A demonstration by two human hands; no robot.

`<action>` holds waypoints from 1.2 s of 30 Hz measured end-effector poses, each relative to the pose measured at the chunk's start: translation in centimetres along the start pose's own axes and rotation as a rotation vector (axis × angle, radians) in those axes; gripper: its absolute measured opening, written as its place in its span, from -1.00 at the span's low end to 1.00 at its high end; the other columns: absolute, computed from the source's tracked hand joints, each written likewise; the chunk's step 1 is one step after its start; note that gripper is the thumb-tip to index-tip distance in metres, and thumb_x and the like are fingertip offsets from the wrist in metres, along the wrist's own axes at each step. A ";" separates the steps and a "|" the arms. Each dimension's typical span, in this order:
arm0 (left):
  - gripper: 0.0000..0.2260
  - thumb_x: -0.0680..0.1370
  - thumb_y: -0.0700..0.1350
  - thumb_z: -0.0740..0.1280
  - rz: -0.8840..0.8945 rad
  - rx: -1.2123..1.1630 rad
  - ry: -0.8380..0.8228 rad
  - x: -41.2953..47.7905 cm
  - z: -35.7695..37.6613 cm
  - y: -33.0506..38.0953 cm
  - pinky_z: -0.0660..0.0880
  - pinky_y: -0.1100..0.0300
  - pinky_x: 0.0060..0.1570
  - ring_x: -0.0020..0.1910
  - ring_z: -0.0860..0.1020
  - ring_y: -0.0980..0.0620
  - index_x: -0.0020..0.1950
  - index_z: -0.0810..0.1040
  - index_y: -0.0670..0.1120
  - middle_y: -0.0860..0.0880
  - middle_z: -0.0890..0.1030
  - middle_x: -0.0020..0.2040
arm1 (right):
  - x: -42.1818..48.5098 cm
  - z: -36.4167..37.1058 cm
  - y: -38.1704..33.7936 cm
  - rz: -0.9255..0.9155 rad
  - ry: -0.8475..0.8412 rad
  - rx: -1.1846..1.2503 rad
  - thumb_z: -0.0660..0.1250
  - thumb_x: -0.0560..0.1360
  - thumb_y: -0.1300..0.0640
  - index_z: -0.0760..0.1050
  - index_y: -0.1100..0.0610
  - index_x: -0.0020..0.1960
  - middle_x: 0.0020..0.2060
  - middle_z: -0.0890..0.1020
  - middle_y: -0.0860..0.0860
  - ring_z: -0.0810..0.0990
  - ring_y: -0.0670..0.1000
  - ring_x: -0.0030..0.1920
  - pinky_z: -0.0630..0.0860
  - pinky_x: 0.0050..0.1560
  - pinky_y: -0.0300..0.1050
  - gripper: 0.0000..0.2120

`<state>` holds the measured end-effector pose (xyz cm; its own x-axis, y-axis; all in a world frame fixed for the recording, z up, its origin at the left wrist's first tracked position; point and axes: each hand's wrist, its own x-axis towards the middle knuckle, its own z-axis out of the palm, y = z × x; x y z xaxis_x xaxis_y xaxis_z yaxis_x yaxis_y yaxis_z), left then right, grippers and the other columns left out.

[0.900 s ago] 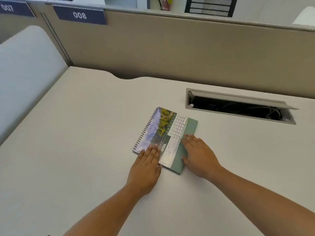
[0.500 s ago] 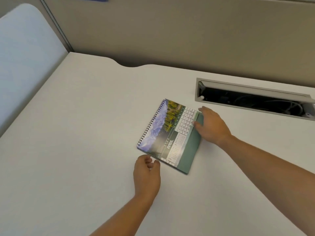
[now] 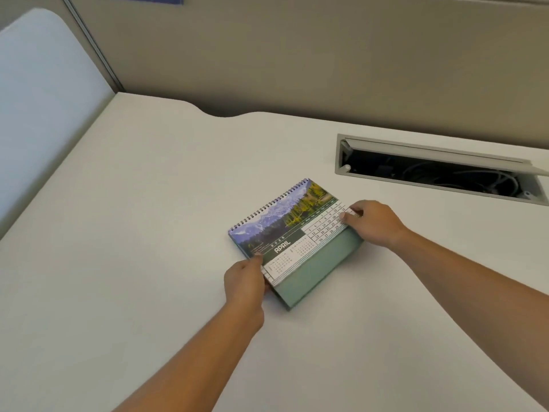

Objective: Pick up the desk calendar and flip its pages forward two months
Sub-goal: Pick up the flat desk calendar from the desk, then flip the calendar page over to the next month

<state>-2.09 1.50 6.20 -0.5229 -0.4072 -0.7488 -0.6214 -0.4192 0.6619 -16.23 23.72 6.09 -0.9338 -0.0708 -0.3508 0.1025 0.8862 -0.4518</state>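
A spiral-bound desk calendar (image 3: 292,233) lies folded on the white desk (image 3: 133,248), open at the APRIL page with a mountain and forest photo. Its green cardboard base sticks out at the near right. My left hand (image 3: 245,282) pinches the calendar's near left corner, thumb on top of the page. At the far right edge, my right hand (image 3: 372,223) grips the calendar, its fingertips on the date grid. Whether the calendar is off the desk is unclear; its spiral edge seems slightly raised.
An open cable tray (image 3: 439,171) with wires inside is sunk into the desk at the back right. A beige partition wall (image 3: 297,55) runs along the back. A pale side panel (image 3: 38,99) borders the desk on the left.
The calendar has turned so its spiral faces away to the left. My left hand moved from beside the calendar onto its near corner. My right hand now grips the right edge.
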 end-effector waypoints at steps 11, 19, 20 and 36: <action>-0.84 0.65 -0.09 0.28 0.192 0.000 -0.298 -5.1 -4.6 0.5 0.61 0.01 0.01 0.01 0.68 -0.03 0.18 0.60 -0.02 -0.01 0.75 0.06 | -12.0 -0.5 1.0 0.100 0.106 0.644 0.33 0.54 0.00 0.61 0.20 -0.09 -0.04 0.68 0.14 0.53 0.01 -0.14 0.39 -0.17 -0.07 -0.74; -0.70 0.63 -0.33 0.22 0.248 -0.027 -0.589 -7.9 -7.9 -0.8 0.61 -0.02 0.12 0.14 0.69 -0.09 0.29 0.54 -0.06 -0.10 0.73 0.17 | -19.8 -0.8 1.4 0.014 0.155 0.817 0.35 0.54 0.20 0.63 0.08 0.04 -0.06 0.74 -0.07 0.66 -0.23 -0.13 0.48 -0.15 -0.35 -0.87; -0.66 0.60 -0.39 0.22 0.252 -0.034 -0.614 -8.0 -8.2 -1.0 0.61 -0.03 0.12 0.14 0.68 -0.12 0.28 0.54 -0.08 -0.13 0.72 0.17 | -20.4 -0.4 1.6 0.009 0.168 0.819 0.36 0.53 0.22 0.63 0.07 0.05 -0.06 0.74 -0.07 0.67 -0.21 -0.10 0.49 -0.15 -0.36 -0.85; -0.55 0.64 0.18 0.16 0.029 -0.140 -0.356 -9.1 -8.9 -3.4 0.65 -0.15 -0.09 -0.05 0.73 -0.27 0.19 0.63 -0.14 -0.23 0.75 0.03 | -24.6 3.9 3.8 0.126 0.179 0.624 0.45 0.47 0.18 0.58 0.11 0.23 0.02 0.68 -0.04 0.66 -0.09 -0.06 0.50 -0.16 -0.31 -0.67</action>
<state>9.99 -0.60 11.06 -0.7242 -0.1236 -0.6784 -0.5308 -0.5282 0.6628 8.49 27.03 9.87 -0.9387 0.1412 -0.3146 0.3439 0.4470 -0.8258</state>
